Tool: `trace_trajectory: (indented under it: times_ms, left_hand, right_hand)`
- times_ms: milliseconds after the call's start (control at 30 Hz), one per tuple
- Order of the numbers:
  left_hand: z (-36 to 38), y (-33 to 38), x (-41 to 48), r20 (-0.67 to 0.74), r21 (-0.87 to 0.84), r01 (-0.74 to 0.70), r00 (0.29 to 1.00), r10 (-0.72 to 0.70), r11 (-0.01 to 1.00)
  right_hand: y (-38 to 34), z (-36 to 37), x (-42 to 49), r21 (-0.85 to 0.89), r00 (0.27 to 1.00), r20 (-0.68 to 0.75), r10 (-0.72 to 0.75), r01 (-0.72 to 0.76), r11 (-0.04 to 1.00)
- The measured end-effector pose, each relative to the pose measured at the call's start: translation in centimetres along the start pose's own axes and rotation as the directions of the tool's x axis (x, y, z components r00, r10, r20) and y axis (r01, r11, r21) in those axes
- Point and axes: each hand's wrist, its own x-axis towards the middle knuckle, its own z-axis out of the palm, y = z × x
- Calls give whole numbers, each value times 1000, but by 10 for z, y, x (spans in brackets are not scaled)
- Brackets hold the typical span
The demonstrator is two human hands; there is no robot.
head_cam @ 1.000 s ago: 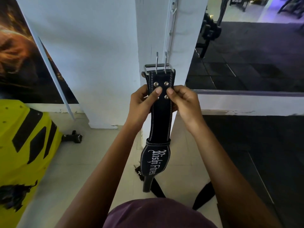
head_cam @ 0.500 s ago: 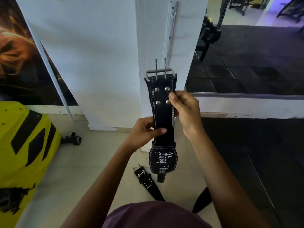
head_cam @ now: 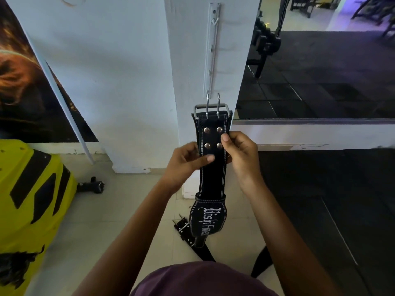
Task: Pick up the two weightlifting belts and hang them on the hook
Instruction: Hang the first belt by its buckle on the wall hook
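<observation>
From my head camera, I hold a black weightlifting belt (head_cam: 212, 167) upright in front of the white pillar (head_cam: 192, 60), its steel buckle (head_cam: 212, 108) at the top and the wide lettered end hanging toward 6 o'clock. My left hand (head_cam: 186, 162) pinches the belt's left edge, thumb pressed flat across the front just below the four rivets. My right hand (head_cam: 241, 152) pinches the right edge at 3 o'clock of the rivets, thumb on the front, fingers curled behind. The buckle's two prongs point up toward 12 o'clock, just under the foot of the white hook rail (head_cam: 211, 50) fixed to the pillar; I cannot tell whether they touch it. The second belt (head_cam: 192, 240) lies on the pale tiled floor (head_cam: 128, 210) at 6 o'clock, partly hidden behind the hanging end. At 9 o'clock sits a yellow machine (head_cam: 27, 189).
</observation>
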Motion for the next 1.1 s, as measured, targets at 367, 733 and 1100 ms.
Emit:
trace_trajectory:
  times_ms: [367,733,1100]
  left_hand:
    - [15,-31,-23,16,323,8,1000,-13,946]
    - [52,37,7,-297,136,-216,922,247,967]
    - [44,36,25,-296,155,-212,922,250,965]
  right_hand:
    - [-6,-14,1,63,999,2,42,-42,997]
    - [-12,-39,7,83,998,44,39,-43,996]
    - [-9,-39,46,27,986,164,38,-44,999]
